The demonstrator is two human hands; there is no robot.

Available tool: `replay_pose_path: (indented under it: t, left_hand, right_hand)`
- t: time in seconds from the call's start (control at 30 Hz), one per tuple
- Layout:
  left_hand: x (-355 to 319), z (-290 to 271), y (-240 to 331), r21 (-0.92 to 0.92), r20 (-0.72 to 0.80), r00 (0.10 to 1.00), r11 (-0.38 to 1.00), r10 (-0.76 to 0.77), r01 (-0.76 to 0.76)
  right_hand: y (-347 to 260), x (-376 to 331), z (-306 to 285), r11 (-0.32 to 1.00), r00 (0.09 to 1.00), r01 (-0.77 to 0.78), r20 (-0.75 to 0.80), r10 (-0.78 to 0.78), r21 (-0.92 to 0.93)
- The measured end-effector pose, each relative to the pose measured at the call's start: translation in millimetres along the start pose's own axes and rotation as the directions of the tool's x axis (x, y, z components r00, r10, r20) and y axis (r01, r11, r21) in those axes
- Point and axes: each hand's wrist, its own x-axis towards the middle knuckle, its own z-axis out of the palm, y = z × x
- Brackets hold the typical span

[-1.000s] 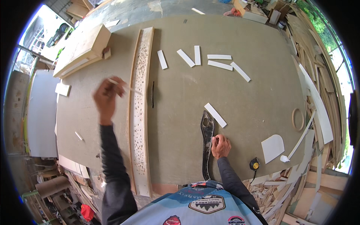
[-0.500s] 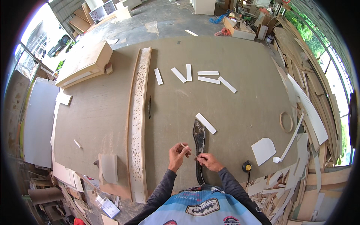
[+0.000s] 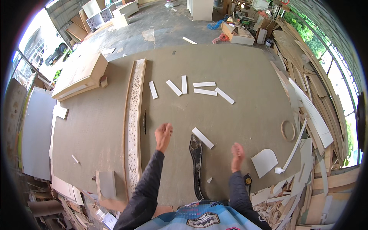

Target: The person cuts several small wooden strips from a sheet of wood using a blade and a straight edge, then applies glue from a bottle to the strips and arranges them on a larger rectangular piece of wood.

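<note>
Hanging apart over the brown tabletop (image 3: 245, 115), the left hand (image 3: 163, 134) sits at 9 o'clock of the nearest white strip (image 3: 202, 138), the right hand (image 3: 237, 153) at 4 o'clock. The left fingers look curled together; whether they pinch anything I cannot tell, and the right ones (blurred) cannot be read. The long black piece (image 3: 196, 165) lies at that strip's 6 o'clock. The step seems to be between grips; grasping either piece calls for reaching inward and down.
</note>
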Motion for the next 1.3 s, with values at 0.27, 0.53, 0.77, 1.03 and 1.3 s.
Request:
replay_pose_path:
  t: [0.27, 0.53, 0.77, 1.03, 1.3]
  left_hand:
    - [210.8, 30.3, 9.4, 0.738, -0.278, 0.945, 0.668, 0.169, 0.098]
    - [263.6, 78.7, -7.0, 0.750, -0.432, 0.901, 0.573, 0.045, 0.331]
    - [233.0, 136.2, -39.8, 0.850, -0.090, 0.937, 0.517, 0.336, -0.104]
    - [214.5, 145.6, -6.7, 0.830, 0.201, 0.910, 0.431, 0.363, -0.355]
    - [219.0, 132.3, -14.4, 0.761, 0.336, 0.847, 0.410, 0.412, -0.502]
  right_hand:
    - [2.4, 38.4, 89.9, 0.555, 0.825, 0.564, 0.387, -0.411, -0.612]
    - [6.2, 62.4, 100.6, 0.731, 0.939, 0.247, -0.028, -0.342, -0.636]
    - [-5.7, 176.3, 127.9, 0.603, 0.871, 0.300, -0.046, -0.490, -0.740]
    - [-7.0, 272.5, 165.6, 0.423, 0.800, 0.574, 0.368, -0.474, -0.701]
    - [-28.8, 272.0, 169.2, 0.441, 0.700, 0.714, 0.570, -0.429, -0.544]
